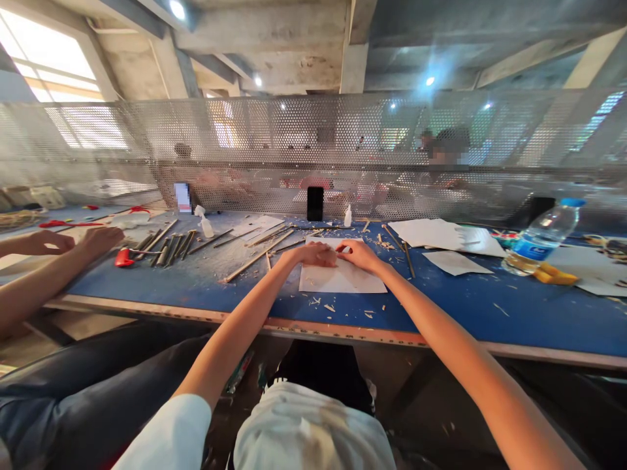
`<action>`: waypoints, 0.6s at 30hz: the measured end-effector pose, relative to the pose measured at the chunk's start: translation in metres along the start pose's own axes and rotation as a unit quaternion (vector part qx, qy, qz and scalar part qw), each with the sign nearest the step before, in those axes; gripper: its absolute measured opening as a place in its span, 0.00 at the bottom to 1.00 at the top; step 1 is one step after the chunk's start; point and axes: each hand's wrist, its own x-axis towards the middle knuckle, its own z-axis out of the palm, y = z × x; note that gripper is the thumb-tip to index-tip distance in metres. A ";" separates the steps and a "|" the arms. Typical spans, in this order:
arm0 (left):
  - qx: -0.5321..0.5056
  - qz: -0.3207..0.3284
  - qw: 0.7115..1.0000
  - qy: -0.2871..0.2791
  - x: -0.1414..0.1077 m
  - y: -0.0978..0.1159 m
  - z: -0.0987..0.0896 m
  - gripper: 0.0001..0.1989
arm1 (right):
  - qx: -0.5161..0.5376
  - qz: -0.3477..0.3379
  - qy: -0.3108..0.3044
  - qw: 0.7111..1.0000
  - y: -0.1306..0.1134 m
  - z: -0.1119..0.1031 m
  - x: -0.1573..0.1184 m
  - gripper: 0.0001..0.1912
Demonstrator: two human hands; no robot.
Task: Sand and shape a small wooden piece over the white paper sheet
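A sheet of white paper (343,282) lies on the blue worktable in front of me. My left hand (318,254) rests on its upper part, fingers stretched toward the right and slightly smeared. Close beside it, my right hand (360,253) bends over the paper with thumb and fingers brought together near my left fingertips. Whatever may be between those right fingers is too small or too hidden to make out. Wood shavings (329,307) are scattered on the table below the sheet.
Thin sticks (257,256) and several chisel-like tools (169,251) lie to the left, near a co-worker's hands (98,243). A phone (315,203) and a small glue bottle (347,215) stand before the mesh partition (274,137). Rightward are papers (426,233) and a water bottle (539,241).
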 end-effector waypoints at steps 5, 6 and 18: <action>-0.001 -0.025 1.000 -0.004 -0.007 0.007 -0.005 0.39 | 0.022 0.013 0.008 1.000 0.001 -0.002 0.000 0.05; -0.003 -0.025 1.000 -0.004 -0.008 0.008 -0.006 0.39 | 0.021 0.013 0.010 1.000 0.001 -0.002 0.000 0.05; -0.010 -0.026 1.000 0.010 0.000 -0.004 0.003 0.42 | 0.084 0.024 -0.009 0.996 0.005 -0.005 0.002 0.10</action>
